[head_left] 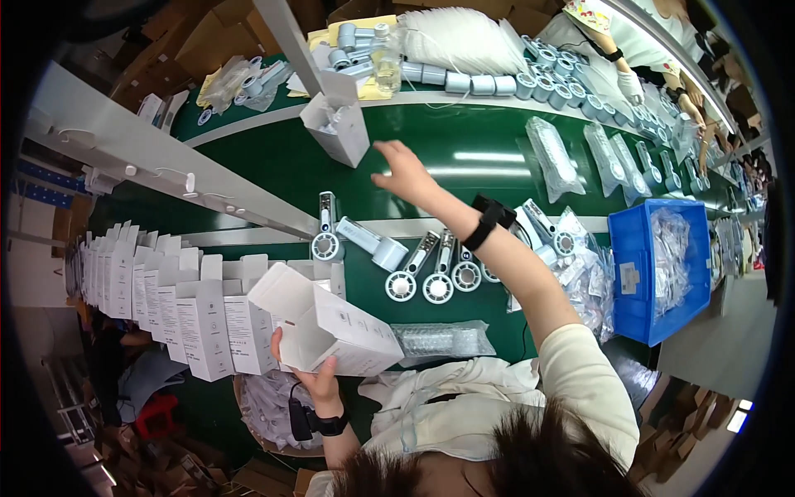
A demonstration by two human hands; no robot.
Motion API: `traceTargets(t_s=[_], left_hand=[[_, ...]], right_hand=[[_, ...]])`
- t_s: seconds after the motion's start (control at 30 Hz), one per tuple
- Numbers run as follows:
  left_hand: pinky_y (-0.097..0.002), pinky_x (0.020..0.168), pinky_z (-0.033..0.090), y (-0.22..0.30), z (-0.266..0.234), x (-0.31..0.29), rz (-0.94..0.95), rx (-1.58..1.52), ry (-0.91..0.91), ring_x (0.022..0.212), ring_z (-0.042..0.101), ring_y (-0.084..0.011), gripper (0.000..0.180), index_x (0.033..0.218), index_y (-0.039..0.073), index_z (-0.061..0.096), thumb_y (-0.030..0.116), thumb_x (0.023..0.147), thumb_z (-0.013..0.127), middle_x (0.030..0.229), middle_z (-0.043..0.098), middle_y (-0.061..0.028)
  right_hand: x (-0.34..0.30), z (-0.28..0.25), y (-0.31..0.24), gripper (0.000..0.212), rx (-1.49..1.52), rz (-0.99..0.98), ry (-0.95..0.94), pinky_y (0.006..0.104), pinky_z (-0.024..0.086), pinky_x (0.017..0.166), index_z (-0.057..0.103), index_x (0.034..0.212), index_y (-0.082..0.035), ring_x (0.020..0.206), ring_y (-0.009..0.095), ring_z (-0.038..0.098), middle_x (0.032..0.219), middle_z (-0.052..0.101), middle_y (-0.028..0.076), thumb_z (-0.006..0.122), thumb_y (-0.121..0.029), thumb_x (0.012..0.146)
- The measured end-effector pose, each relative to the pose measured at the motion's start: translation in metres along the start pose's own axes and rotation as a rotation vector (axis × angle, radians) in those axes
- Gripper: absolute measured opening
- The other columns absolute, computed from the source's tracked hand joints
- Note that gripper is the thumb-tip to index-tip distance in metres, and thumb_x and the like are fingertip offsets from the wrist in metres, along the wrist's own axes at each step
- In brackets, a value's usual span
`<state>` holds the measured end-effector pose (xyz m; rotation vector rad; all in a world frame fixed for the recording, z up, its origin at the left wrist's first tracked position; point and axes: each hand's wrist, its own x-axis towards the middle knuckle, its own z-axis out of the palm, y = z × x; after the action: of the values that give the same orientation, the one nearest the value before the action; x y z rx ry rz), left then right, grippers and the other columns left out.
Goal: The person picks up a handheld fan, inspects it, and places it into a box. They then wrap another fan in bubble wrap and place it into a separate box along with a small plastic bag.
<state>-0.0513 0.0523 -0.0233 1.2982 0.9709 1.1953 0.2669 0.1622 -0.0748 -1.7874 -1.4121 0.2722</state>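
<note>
My left hand (319,377) grips an open white carton (352,331), tilted above the near edge of the bench, its flaps standing up at the upper left. Stretched out over the green belt (464,137), my right hand (403,171) has its fingers apart and holds nothing. Just left of those fingertips, not touching them, another open white carton (337,137) stands on the belt with something pale inside. Between my arms lie several grey-blue devices (403,280) with round ring heads and handles. A bubble-wrapped piece (445,340) rests beside the held carton.
A row of open white cartons (203,323) stands at left. A blue bin (658,269) with plastic-wrapped items is at right. Bubble-wrapped pieces (555,157) lie on the belt. A metal post (166,174) crosses at left. Beyond, a gloved hand (631,87) works near grey-blue cylinders (480,84).
</note>
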Motion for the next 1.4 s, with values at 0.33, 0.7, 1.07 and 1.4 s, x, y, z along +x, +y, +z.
traceTargets(t_s=[0.33, 0.7, 1.07, 1.4], left_hand=[[-0.0372, 0.093, 0.033, 0.024, 0.038, -0.013, 0.296, 0.059, 0.065, 0.106, 0.041, -0.0261, 0.083, 0.128, 0.01, 0.021, 0.019, 0.06, 0.067, 0.12, 0.033, -0.0142], [-0.0351, 0.089, 0.036, 0.01, 0.102, -0.042, 0.298, 0.345, -0.339, 0.106, 0.041, -0.024, 0.076, 0.114, 0.009, 0.027, 0.008, 0.058, 0.078, 0.114, 0.035, -0.0114], [-0.0396, 0.087, 0.04, -0.069, 0.194, -0.085, 0.444, 0.343, -0.611, 0.106, 0.047, -0.0346, 0.073, 0.108, 0.006, 0.026, 0.008, 0.058, 0.08, 0.12, 0.038, -0.0241], [-0.0393, 0.092, 0.034, -0.107, 0.19, -0.105, 0.513, 0.25, -0.521, 0.112, 0.039, -0.0294, 0.081, 0.109, 0.007, 0.019, 0.01, 0.057, 0.082, 0.125, 0.028, -0.0238]], right_hand=[[-0.281, -0.006, -0.04, 0.064, -0.402, -0.075, -0.764, 0.0404, 0.048, 0.069, 0.041, 0.124, -0.013, 0.093, 0.036, 0.053, 0.106, 0.049, 0.016, 0.067, -0.021, 0.066], [-0.278, -0.201, -0.016, 0.097, 0.236, 0.168, -0.163, 0.0395, 0.038, 0.091, 0.011, 0.136, -0.009, 0.109, 0.034, 0.045, 0.121, 0.04, 0.019, 0.07, -0.013, 0.058], [-0.241, -0.196, -0.066, 0.078, 1.068, 0.263, 1.008, 0.0342, 0.035, 0.094, 0.019, 0.13, -0.011, 0.111, 0.022, 0.042, 0.121, 0.038, 0.01, 0.065, 0.006, 0.069], [-0.271, -0.152, -0.061, 0.037, -0.352, -0.074, 0.341, 0.034, 0.035, 0.092, 0.055, 0.106, -0.008, 0.11, 0.029, 0.042, 0.115, 0.047, 0.015, 0.067, -0.011, 0.071]])
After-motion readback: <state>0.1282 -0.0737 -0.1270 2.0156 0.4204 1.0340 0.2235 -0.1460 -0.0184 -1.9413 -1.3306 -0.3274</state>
